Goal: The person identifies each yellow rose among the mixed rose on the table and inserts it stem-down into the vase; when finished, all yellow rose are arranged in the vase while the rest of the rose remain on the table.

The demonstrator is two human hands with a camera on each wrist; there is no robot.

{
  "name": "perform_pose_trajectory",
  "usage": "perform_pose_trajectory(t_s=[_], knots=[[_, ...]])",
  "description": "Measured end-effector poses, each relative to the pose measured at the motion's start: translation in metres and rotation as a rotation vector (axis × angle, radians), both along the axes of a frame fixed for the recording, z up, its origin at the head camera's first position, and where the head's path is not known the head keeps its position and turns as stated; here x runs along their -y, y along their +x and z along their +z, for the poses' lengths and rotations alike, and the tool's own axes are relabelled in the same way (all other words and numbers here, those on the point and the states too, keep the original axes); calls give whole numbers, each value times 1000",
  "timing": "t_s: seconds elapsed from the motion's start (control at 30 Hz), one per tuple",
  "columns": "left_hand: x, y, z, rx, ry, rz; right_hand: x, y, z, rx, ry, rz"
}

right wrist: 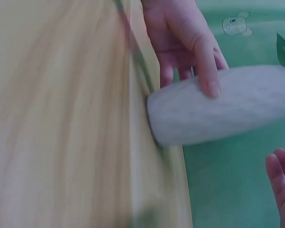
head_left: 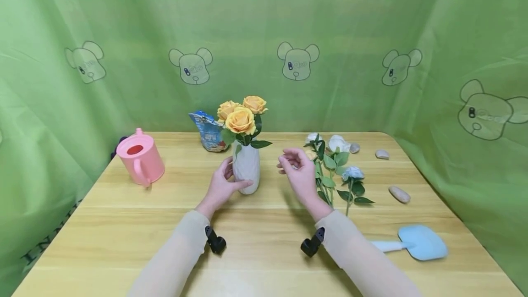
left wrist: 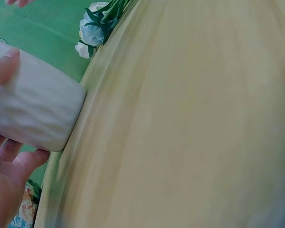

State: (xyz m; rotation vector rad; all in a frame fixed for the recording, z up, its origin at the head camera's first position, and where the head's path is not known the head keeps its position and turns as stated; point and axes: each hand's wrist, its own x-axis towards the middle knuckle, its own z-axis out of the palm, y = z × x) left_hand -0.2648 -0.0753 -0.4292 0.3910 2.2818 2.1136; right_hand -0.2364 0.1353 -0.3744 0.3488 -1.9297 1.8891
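Note:
My left hand (head_left: 220, 186) grips the lower part of a white textured vase (head_left: 247, 166), thumb on the near side and fingers on the far side. The vase stands upright on the table and holds several yellow-orange roses (head_left: 240, 120) with green leaves. To the right of the vase, my right hand (head_left: 301, 178) is raised with loosely bent fingers and nothing in it. In the right wrist view the fingers of that hand (right wrist: 281, 178) show apart from the vase (right wrist: 213, 111). The left wrist view shows the left thumb (left wrist: 2, 69) against the vase wall.
White flowers (head_left: 338, 144) and a pale blue flower (head_left: 353, 173) lie beyond and beside my right hand. Several stones, one an oval stone (head_left: 399, 194), lie at the right, with a light blue shovel (head_left: 422, 243) nearer. A pink watering can (head_left: 142, 159) and a blue bag (head_left: 211, 134) stand left.

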Motion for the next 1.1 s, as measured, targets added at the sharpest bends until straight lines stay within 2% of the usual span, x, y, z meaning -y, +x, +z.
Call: perform_pose_trajectory(t_s=[0.23,0.5,0.83,1.1], knots=[[2,-1,0,22,-16,-3,-31,12,-3,41,34,-33],[4,-20,-25,26,-13,22,-78,5,-25,142,83,-72],[5,-19,-25,9,-53,61,-118,13,-36,307,269,-111],[3,-19,-24,24,-38,32,-133,17,-44,457,380,-104]])
